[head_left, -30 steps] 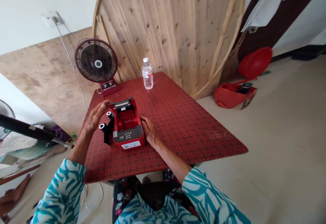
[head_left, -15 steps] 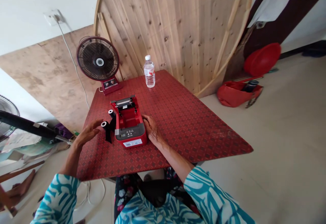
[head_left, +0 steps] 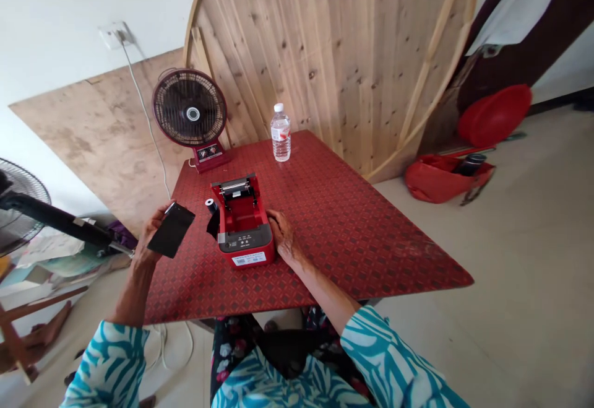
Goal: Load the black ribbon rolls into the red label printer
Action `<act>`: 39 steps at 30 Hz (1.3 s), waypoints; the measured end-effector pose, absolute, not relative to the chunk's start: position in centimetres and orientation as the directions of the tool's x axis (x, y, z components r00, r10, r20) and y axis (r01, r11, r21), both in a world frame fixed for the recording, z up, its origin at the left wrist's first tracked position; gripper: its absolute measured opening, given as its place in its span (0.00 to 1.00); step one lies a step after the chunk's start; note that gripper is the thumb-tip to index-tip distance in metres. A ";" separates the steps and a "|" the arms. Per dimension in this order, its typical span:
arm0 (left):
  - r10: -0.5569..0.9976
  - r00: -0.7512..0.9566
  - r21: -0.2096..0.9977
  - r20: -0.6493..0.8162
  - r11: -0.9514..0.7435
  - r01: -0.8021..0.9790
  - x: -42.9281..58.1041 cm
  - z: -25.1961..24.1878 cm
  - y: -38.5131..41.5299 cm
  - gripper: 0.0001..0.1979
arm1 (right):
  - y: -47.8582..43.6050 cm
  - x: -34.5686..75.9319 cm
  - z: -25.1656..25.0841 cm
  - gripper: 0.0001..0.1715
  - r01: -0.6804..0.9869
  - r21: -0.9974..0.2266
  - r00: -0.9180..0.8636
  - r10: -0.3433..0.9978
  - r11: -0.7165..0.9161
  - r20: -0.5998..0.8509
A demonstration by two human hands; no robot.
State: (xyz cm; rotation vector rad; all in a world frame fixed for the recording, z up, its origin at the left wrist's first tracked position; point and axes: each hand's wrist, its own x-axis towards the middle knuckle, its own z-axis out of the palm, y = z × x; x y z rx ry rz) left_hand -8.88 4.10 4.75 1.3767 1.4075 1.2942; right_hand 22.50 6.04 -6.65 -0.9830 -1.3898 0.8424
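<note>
A small red printer (head_left: 244,231) with its lid open stands on the red patterned table (head_left: 325,222). My right hand (head_left: 282,234) rests against the printer's right side, fingers curled on its edge. My left hand (head_left: 149,234) is lifted to the left of the printer and grips a black ribbon roll (head_left: 171,230), its dark film hanging flat. A second black roll (head_left: 211,208) with a white core stays beside the printer's left side.
A red table fan (head_left: 191,114) and a water bottle (head_left: 280,133) stand at the table's far edge. A round wooden tabletop leans on the wall behind. A red bag (head_left: 440,176) and a red basin (head_left: 494,114) lie on the floor at right. Another fan stands at left.
My left hand came down from the printer's lid, took hold of one black roll and lifted it away to the left. My right hand stayed at the printer.
</note>
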 end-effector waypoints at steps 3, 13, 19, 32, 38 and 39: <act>0.987 -0.066 0.970 0.147 -0.131 0.204 -6.4 6.7 2.6 0.32 | 6.2 22.4 -6.9 0.19 0.055 -0.915 0.042 0.915 0.399 0.402; 0.899 0.352 0.461 0.260 -0.436 0.773 4.1 8.1 3.9 0.20 | 6.2 22.2 -6.6 0.18 0.064 -0.908 0.047 0.908 0.414 0.417; 0.921 0.386 0.089 0.047 -0.388 0.917 6.1 7.1 6.6 0.13 | 6.1 22.1 -6.4 0.18 0.060 -0.908 0.041 0.908 0.415 0.418; 0.817 0.566 0.385 -0.114 -0.489 0.783 5.7 7.5 8.4 0.12 | 6.0 22.2 -6.1 0.18 0.078 -0.904 0.040 0.905 0.420 0.424; 0.889 0.454 0.524 0.056 -0.413 0.745 3.9 7.5 3.6 0.20 | 6.1 22.2 -6.4 0.18 0.090 -0.904 0.035 0.906 0.417 0.422; 0.887 0.453 0.516 0.089 -0.430 0.741 3.8 7.2 3.2 0.18 | 6.1 22.2 -6.5 0.18 0.089 -0.903 0.039 0.904 0.420 0.425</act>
